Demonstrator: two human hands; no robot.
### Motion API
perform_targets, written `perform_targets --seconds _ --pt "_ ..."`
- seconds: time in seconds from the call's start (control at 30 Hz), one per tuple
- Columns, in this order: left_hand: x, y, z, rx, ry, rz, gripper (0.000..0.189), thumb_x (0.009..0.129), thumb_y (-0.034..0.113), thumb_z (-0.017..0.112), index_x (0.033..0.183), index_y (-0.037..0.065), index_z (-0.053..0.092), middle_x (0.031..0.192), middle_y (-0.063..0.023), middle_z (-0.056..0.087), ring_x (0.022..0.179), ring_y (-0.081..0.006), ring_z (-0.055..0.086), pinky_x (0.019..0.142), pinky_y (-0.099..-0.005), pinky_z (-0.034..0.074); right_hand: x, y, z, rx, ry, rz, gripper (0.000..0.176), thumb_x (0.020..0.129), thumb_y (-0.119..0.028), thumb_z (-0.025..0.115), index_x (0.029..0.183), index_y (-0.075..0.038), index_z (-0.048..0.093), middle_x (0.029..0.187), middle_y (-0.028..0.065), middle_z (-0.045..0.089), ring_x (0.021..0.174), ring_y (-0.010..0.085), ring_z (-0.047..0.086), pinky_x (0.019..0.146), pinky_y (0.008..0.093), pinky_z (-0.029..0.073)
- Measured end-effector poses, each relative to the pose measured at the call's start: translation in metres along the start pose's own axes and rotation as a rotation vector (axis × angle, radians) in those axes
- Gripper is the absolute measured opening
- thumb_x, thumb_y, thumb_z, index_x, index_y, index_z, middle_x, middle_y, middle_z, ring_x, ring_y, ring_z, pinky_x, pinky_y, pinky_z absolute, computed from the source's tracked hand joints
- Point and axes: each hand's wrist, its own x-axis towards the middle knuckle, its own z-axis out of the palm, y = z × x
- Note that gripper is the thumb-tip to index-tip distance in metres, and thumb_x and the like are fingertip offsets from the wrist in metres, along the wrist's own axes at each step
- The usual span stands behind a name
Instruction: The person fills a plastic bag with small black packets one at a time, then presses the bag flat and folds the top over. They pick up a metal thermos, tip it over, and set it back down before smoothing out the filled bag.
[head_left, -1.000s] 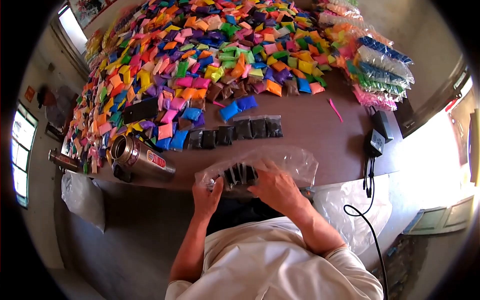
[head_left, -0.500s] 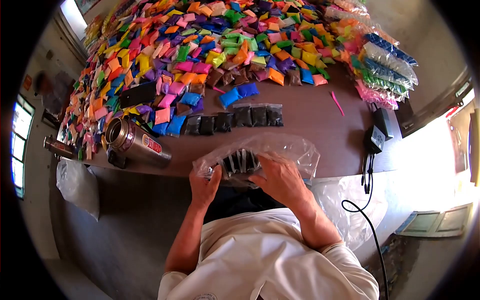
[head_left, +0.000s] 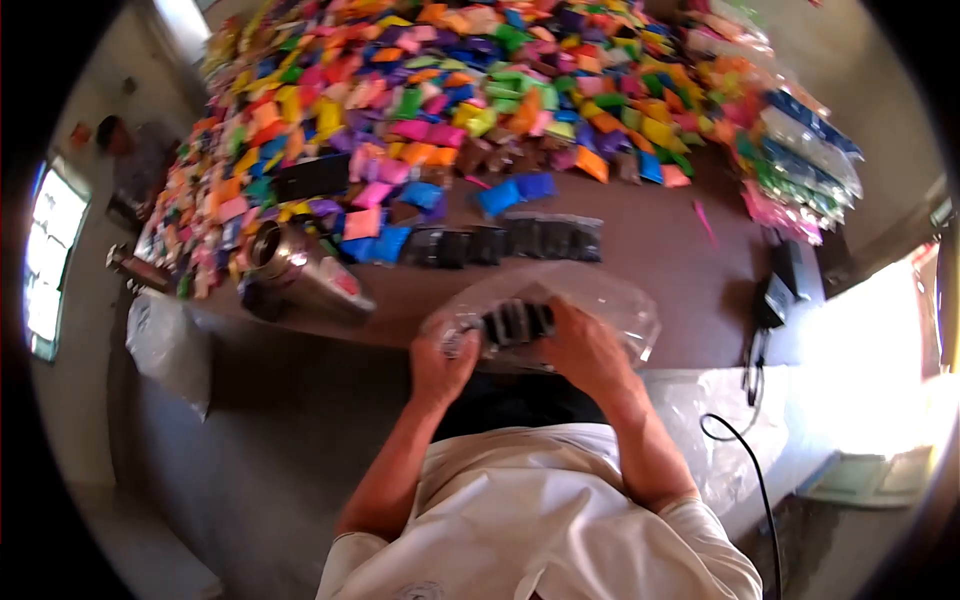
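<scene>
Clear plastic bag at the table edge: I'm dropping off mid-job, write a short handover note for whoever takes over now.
Left hand: closed on the left end of the clear plastic bag.
Right hand: gripping the bag over the right end of the stack of black packets inside.
Done: that stack is in the bag, at the near edge of the table.
Left: a row of black packets lies loose on the table beyond the bag, in front of the heap of coloured packets. A steel flask lies on its side to the left.
</scene>
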Motion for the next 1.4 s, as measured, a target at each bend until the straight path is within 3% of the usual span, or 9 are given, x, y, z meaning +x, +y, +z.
perform_targets --seconds 0.13,0.27,0.33,0.43,0.63,0.93,1.03,1.2,1.4 --pt "0.001 0.001 -0.003 0.139 0.022 0.017 0.029 0.082 0.029 0.064 0.095 0.003 0.068 0.09 -0.0186 0.066 0.087 -0.0378 0.063 0.077 -0.0413 0.051 0.005 -0.008 -0.002 0.039 0.012 0.024 0.041 0.074 -0.014 0.068 0.112 -0.003 0.056 0.104 0.024 0.063 0.098 0.0433 0.06 0.083 0.0496 0.048" --pt "0.003 -0.007 0.0 0.119 0.047 0.185 0.032 0.082 0.032 0.065 0.097 0.004 0.068 0.095 -0.0175 0.066 0.092 -0.0371 0.062 0.081 -0.0412 0.05 0.004 0.0 -0.003 0.017 0.033 -0.065 0.042 0.069 -0.012 0.07 0.108 -0.001 0.057 0.102 0.0251 0.064 0.098 0.0437 0.06 0.082 0.049 0.048" --pt "0.002 -0.004 0.0 0.118 0.066 0.166 0.033 0.083 0.034 0.064 0.096 0.004 0.069 0.096 -0.0173 0.066 0.093 -0.0366 0.062 0.082 -0.0415 0.049 0.007 0.005 0.001 0.015 0.055 -0.098 0.042 0.068 -0.01 0.07 0.107 0.0 0.057 0.101 0.0252 0.064 0.097 0.0438 0.06 0.082 0.0487 0.048" --pt "0.001 -0.009 -0.003 0.171 -0.018 0.183 0.035 0.085 0.025 0.064 0.111 0.002 0.064 0.103 -0.0168 0.064 0.095 -0.0334 0.062 0.085 -0.0394 0.048 0.014 0.008 0.008 0.019 0.008 -0.044 0.043 0.066 -0.007 0.07 0.106 0.0 0.057 0.099 0.0259 0.064 0.096 0.0442 0.06 0.082 0.0483 0.049" --pt "-0.001 -0.004 -0.001 0.161 0.021 0.136 0.037 0.085 0.027 0.064 0.114 0.003 0.063 0.104 -0.0168 0.064 0.097 -0.0336 0.062 0.086 -0.0395 0.048 0.01 -0.003 -0.006 0.0 -0.048 0.009 0.038 0.07 -0.004 0.067 0.105 0.002 0.056 0.105 0.0247 0.064 0.1 0.0438 0.06 0.085 0.0491 0.048" --pt "-0.001 -0.005 -0.001 0.169 0.004 0.137 0.038 0.087 0.027 0.063 0.116 0.004 0.062 0.106 -0.0167 0.065 0.098 -0.0348 0.062 0.087 -0.0404 0.048 0.013 0.006 0.002 -0.038 0.014 -0.04 0.038 0.067 -0.007 0.07 0.102 0.002 0.058 0.096 0.0273 0.065 0.094 0.0448 0.061 0.081 0.0484 0.048" --pt "0.001 -0.003 0.001 0.147 0.064 0.198 0.031 0.085 0.027 0.065 0.103 0.002 0.065 0.1 -0.0172 0.065 0.091 -0.0351 0.063 0.081 -0.0387 0.051 0.011 0.001 -0.006 -0.041 -0.065 0.01 0.042 0.068 -0.01 0.073 0.105 0.003 0.059 0.098 0.027 0.065 0.095 0.0439 0.061 0.082 0.0474 0.049" --pt "0.0 -0.008 0.002 0.078 0.022 0.129 0.031 0.084 0.027 0.065 0.104 0.002 0.064 0.092 -0.0162 0.066 0.087 -0.0354 0.063 0.079 -0.0399 0.051 -0.001 -0.02 -0.024 -0.002 0.116 -0.103 0.039 0.071 -0.012 0.073 0.103 0.003 0.056 0.101 0.0244 0.064 0.095 0.0429 0.062 0.081 0.0486 0.049" --pt "-0.004 -0.009 0.002 0.165 0.05 0.091 0.028 0.084 0.028 0.065 0.097 0.003 0.066 0.087 -0.0166 0.066 0.081 -0.0355 0.065 0.074 -0.0406 0.051 -0.004 -0.021 -0.025 0.071 0.002 -0.093 0.046 0.072 -0.016 0.075 0.111 0.001 0.056 0.101 0.0225 0.064 0.098 0.0417 0.06 0.084 0.0466 0.048"
